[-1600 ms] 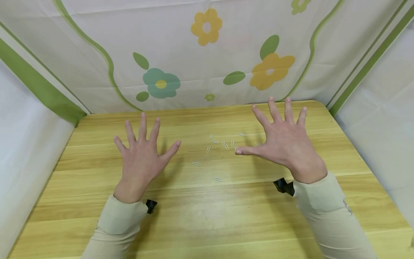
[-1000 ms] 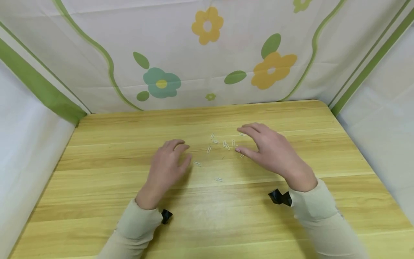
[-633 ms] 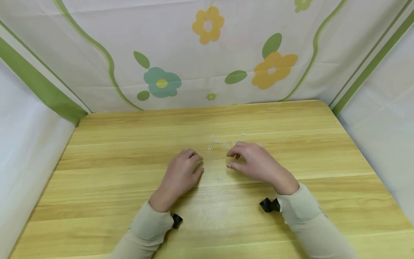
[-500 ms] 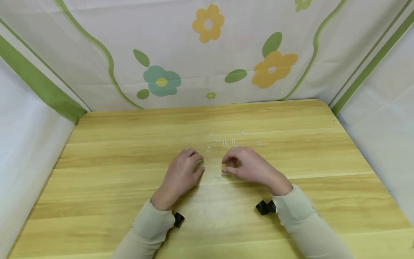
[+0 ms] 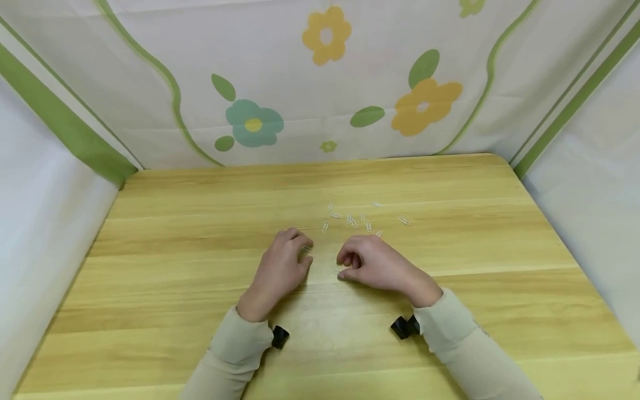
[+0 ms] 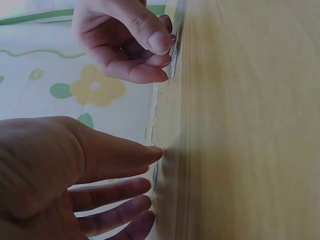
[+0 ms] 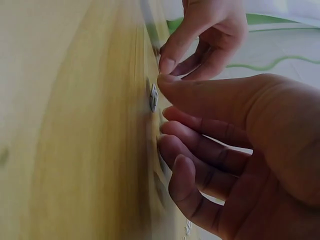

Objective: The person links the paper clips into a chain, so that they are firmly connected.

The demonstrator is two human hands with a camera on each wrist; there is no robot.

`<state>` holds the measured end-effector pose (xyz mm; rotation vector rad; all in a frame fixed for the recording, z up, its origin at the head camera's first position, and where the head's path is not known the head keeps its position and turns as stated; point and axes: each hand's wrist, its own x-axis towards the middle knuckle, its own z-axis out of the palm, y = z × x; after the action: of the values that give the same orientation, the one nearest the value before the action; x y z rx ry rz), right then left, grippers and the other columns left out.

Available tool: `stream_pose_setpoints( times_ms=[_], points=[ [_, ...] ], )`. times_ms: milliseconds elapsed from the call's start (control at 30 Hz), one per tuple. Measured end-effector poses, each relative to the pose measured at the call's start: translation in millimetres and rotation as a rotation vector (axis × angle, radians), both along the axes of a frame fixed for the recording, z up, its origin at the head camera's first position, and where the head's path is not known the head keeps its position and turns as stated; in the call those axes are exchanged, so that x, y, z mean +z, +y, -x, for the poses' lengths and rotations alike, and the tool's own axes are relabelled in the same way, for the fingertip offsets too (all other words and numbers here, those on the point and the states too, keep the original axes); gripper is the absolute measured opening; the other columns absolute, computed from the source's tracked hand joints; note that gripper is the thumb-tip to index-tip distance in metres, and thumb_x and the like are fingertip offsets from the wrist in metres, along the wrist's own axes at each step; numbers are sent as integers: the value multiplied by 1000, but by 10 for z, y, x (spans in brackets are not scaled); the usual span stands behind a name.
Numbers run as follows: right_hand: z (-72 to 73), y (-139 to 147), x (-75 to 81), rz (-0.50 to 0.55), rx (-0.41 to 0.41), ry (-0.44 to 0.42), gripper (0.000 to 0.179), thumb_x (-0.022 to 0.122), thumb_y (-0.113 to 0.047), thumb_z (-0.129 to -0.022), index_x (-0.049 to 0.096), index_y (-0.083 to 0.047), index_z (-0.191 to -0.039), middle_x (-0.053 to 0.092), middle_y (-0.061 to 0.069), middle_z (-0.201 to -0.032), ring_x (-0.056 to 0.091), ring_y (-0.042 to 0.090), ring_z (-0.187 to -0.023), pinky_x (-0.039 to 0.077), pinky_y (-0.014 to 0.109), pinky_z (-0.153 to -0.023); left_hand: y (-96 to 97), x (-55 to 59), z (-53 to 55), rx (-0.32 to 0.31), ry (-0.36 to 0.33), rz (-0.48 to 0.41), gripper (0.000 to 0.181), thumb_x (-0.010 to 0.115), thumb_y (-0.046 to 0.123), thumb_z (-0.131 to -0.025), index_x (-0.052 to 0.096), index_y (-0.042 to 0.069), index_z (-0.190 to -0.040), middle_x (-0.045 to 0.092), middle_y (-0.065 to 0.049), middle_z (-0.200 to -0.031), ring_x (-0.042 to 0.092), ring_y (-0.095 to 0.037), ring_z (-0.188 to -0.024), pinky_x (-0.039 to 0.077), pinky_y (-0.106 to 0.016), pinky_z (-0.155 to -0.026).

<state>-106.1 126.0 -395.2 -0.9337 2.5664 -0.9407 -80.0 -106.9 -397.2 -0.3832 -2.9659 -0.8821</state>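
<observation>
In the head view my left hand [image 5: 279, 268] is low over the wooden table, thumb and fingertips apart around a silvery paper clip [image 5: 308, 248]. The left wrist view has that clip lying on the wood between thumb [image 6: 120, 150] and fingers. To its right, my right hand [image 5: 382, 264] hovers with curved fingers. Its thumb tip is right at a second paper clip [image 5: 336, 272], mostly covered by the hand in the head view. In the right wrist view this clip [image 7: 153, 98] lies flat on the table beside the thumb tip, and the fingers do not meet the thumb.
Beyond the hands, several loose paper clips [image 5: 354, 222] are scattered over the table [image 5: 165, 278]. One clip [image 5: 404, 221] lies farther right. A white curtain with printed flowers [image 5: 260, 66] hangs behind the far edge. Black wrist cameras [image 5: 280, 336] stick out by both cuffs.
Both hands, spread wide at first, have come down and inward with fingers curving. The left has stopped around one clip; the right has kept moving left and nearer to another clip.
</observation>
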Motion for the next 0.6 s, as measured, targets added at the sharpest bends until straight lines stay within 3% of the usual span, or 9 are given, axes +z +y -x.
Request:
stream_pose_setpoints(
  times_ms=[400,600],
  points=[
    [-51,-56,-80,-14,-21,49,20,92,-15,-87,77,-13,-101,73,-4,-94,63,4,-79,56,21,-75,-46,-46,-32,7,-31,-8,23,85,7,-91,78,3,-113,69,-12,-122,61,-37,-121,60,-52,-97],
    [-33,-45,-57,-13,-39,38,19,91,-15,-87,76,-14,-99,70,-6,-91,60,3,-77,55,22,-74,-44,-25,3,-5,-25,-25,23,85,7,-91,78,3,-113,69,-13,-125,61,-38,-123,58,-53,-102]
  ],
)
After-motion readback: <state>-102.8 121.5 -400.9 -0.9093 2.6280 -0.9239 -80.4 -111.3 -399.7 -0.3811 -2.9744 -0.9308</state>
